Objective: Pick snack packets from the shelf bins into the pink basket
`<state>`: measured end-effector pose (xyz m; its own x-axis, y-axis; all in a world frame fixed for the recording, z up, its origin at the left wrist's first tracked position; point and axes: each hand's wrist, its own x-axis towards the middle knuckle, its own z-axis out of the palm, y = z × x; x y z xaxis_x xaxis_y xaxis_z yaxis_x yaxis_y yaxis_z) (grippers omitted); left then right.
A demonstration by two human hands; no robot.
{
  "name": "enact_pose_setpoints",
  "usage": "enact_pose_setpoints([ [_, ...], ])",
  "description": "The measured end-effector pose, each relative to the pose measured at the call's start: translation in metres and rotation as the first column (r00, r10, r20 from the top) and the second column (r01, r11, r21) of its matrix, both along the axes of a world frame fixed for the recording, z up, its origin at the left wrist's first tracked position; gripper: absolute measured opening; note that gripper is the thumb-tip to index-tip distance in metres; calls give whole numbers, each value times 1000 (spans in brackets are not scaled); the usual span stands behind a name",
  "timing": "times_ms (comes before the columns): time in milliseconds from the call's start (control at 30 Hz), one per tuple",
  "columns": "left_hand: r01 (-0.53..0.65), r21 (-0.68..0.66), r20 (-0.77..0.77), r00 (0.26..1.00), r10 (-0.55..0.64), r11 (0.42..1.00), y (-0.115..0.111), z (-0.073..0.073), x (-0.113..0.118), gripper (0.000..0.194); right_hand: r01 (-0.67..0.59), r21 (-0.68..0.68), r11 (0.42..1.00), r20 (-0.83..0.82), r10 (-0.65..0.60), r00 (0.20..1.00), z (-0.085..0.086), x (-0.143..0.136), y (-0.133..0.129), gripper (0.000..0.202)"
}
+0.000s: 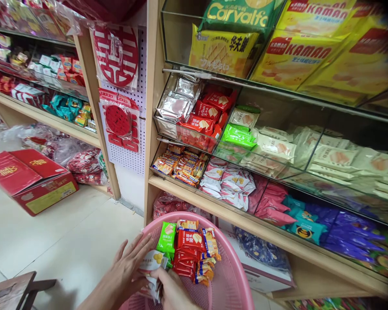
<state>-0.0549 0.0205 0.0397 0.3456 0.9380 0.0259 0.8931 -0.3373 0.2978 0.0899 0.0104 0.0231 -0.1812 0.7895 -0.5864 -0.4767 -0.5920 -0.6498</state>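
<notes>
A pink plastic basket [234, 258] with mesh sides stands on the floor below the shelves. Inside it lie small wrapped snacks: green packets [167, 236], red packets [190, 241] and orange-and-blue packets [210, 243]. At the basket's left side, my right hand [174, 288] is closed on several white snack packets [153, 260] with yellow round pictures. My left hand [129, 265] lies against those white packets from the left, its fingers stretched out over the basket's rim. The lower part of the white packets is partly hidden by both hands.
Clear shelf bins hold white packets [228, 183], orange packets [179, 165] and red packets [210, 112]. A red carton [29, 176] lies on the floor at left. A wooden stool [16, 292] is at lower left. The shelf's wooden edge [265, 232] runs behind the basket.
</notes>
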Motion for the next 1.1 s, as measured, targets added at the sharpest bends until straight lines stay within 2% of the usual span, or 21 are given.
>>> enact_pose_setpoints([
  [133, -85, 76, -4, 996, 85, 994, -2, -12, 4, 99, -18, -32, 999, 36, 19, 999, 10, -6, 1, 24],
  [333, -29, 19, -4, 1000, 29, 999, 0, -15, 1, 91, -85, 12, 996, -35, 86, 996, 28, -18, 5, 37],
  [433, -24, 31, 12, 1000, 24, 999, 0, -16, -1, 92, -109, 23, 994, -38, 110, 993, 24, -16, 5, 39],
  [533, -8, 24, 37, 999, 7, 1000, -1, -18, -2, 97, -89, 25, 996, -47, 90, 995, 14, -8, 2, 37],
  [667, -33, 86, 72, 997, 27, 996, -1, -19, -1, 103, -32, 14, 999, 23, 32, 999, -2, 6, -4, 30],
  [800, -29, 126, 93, 995, 17, 992, -2, -18, 1, 106, -50, 19, 999, 108, 48, 993, -11, 15, -8, 30],
  [967, -21, 93, 96, 995, 12, 995, -4, -18, -2, 103, -35, 17, 999, 82, 34, 996, -9, 10, -11, 33],
  [1100, 15, 138, 152, 988, -36, 990, -2, -25, -6, 91, -60, 23, 998, 30, 59, 998, 4, 0, -10, 43],
])
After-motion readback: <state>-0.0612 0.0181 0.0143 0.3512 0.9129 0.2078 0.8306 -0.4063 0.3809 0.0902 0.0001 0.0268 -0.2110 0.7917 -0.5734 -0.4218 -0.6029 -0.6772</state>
